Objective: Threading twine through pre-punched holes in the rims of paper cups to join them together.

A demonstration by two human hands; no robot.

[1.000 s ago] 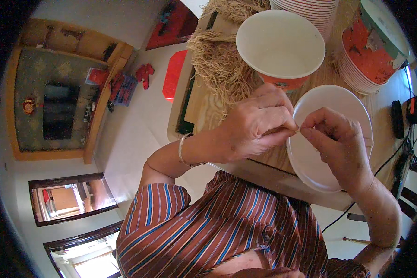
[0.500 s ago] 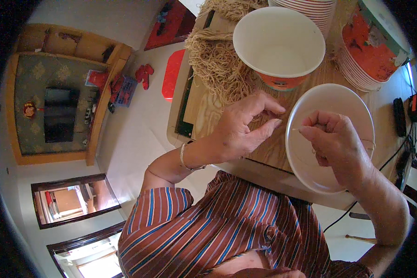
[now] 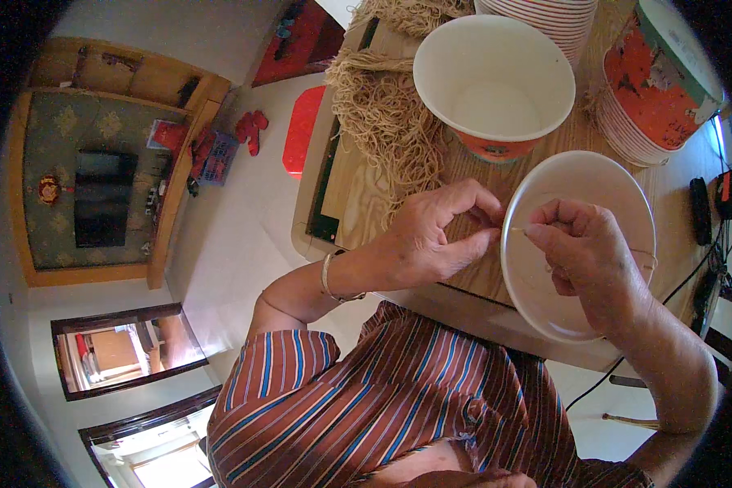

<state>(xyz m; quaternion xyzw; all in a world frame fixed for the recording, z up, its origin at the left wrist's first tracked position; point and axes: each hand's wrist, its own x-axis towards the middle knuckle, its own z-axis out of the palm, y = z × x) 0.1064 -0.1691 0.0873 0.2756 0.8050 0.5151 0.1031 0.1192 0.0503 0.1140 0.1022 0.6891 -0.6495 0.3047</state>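
Observation:
A thin pale strand [image 3: 517, 230] pokes out from the pinched thumb and forefinger of my right hand [image 3: 587, 244], above a white bowl-shaped tub [image 3: 537, 305]. Just left of the tub's rim, my left hand [image 3: 439, 232] has its thumb and forefinger brought together. Whatever may lie between those fingertips is too small to make out. Another thin strand [image 3: 652, 259] hangs over the tub's right rim. Beyond my left hand lies a tangled heap of tan string [image 3: 390, 122]. A large white paper bucket [image 3: 496, 81] with a red outside stands behind the tub.
Stacked paper buckets [image 3: 553, 20] stand at the back, and a red printed stack [image 3: 642, 98] at the far right. Black cables [image 3: 712, 244] run along the right edge of the wooden table [image 3: 472, 268]. A red stool [image 3: 303, 130] is left of the table.
My left thumb and forefinger have closed toward each other, and that hand has shifted slightly right and nearer. My right hand stays almost in place, pinching the strand.

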